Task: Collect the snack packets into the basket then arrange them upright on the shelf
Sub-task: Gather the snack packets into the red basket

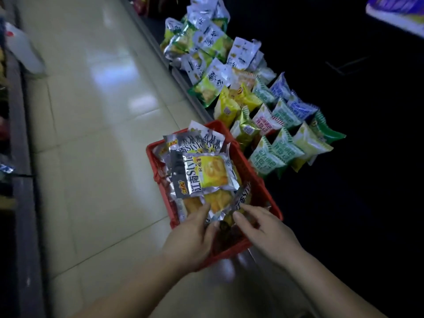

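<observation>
A red plastic basket (pixel 273 204) sits on the floor against the low shelf, filled with several silver and yellow snack packets (pixel 206 174). My left hand (pixel 191 235) lies over the basket's near left corner, its fingers touching the lower edge of a yellow packet. My right hand (pixel 261 228) reaches in from the right, fingertips on a silver packet (pixel 241 200) at the near end. On the shelf, green, blue and yellow packets (pixel 282 131) stand upright in rows; further back lie white and green packets (pixel 206 47) in a loose heap.
Pale tiled floor (pixel 91 111) runs down the aisle to the left of the basket. A dark shelf edge (pixel 20 203) borders the far left. The shelf area to the right is in deep shadow.
</observation>
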### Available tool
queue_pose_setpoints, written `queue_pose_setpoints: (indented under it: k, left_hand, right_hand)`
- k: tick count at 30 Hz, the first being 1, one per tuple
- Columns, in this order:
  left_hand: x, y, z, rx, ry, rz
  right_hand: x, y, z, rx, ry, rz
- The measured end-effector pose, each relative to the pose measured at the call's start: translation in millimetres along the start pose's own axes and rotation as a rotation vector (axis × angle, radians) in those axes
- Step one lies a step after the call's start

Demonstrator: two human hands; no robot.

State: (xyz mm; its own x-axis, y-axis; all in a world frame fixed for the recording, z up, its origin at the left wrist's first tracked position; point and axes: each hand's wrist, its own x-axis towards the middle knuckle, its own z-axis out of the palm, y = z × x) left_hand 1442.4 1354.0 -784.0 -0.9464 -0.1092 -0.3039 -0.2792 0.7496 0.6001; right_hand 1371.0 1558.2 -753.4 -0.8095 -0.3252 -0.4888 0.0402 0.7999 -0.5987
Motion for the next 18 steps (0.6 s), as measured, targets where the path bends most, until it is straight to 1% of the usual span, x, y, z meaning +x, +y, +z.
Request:
queue_pose_setpoints:
  k: [3, 7, 9, 11, 14, 18]
  left_hand:
    - [-5.7, -12.3, 20.5, -0.028, 0.029, 0.021]
    - [-29.7, -5.7, 13.1, -0.004, 0.077, 0.091]
    - [-51.2, -3.4, -0.9, -0.001, 0.091, 0.085]
    - [-62.2, -6.8, -10.8, 0.066, 0.065, 0.071]
    - [-62.9, -12.4, -24.3, 0.108, 0.080, 0.035]
    - [-57.9, -19.5, -36.7, 0.165, 0.093, 0.091]
  right_hand:
    - [0.6, 7.7, 4.5, -0.050, 0.029, -0.036]
    - [-19.1, 0.5, -5.3, -0.042, 0.106, -0.064]
    - [-40.4, -11.1, -10.5, -0.067, 0.075, -0.098]
    - [-56.7, -17.9, -17.1, -0.092, 0.043, -0.103]
    - [-64.2, -25.6, -23.6, -0.055, 0.050, -0.104]
    - [-51.1, -31.9, -13.2, 0.006, 0.056, -0.171]
